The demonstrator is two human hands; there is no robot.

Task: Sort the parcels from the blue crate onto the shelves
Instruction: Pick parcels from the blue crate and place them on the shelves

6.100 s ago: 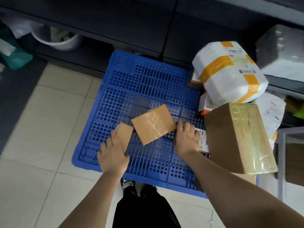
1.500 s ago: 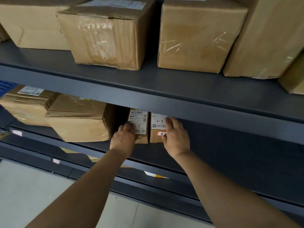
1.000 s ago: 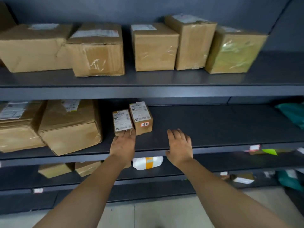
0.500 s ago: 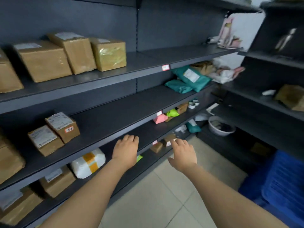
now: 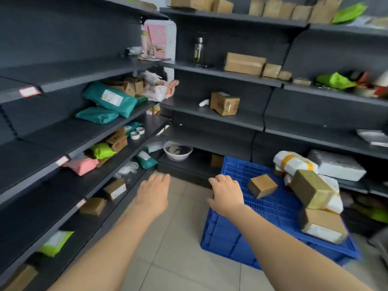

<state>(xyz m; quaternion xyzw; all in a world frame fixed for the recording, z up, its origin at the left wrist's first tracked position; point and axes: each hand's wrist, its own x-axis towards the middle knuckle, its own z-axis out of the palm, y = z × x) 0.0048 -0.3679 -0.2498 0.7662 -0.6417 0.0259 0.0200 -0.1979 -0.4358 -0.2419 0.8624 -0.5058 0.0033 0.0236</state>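
The blue crate point(image 5: 237, 234) stands on the tiled floor at the lower right. On its grid top lie a small brown box point(image 5: 262, 185), a taller taped brown box point(image 5: 310, 188), a flat labelled box point(image 5: 322, 225) and a white bag with orange tape point(image 5: 294, 162). My left hand point(image 5: 154, 193) hovers over the floor, fingers apart, holding nothing. My right hand point(image 5: 227, 193) hangs over the crate's left edge, fingers loosely spread and empty, a short way left of the small brown box.
Dark shelves point(image 5: 88, 141) run along the left and the back wall point(image 5: 212, 115), carrying teal, green and pink bags and brown boxes. A white bowl point(image 5: 178, 151) sits on the lowest back shelf. A grey-white parcel point(image 5: 336, 166) rests right of the crate.
My view has swung right from the left shelves to the corner, and the crate has come into sight. Both empty hands have moved away from the shelf toward the crate.
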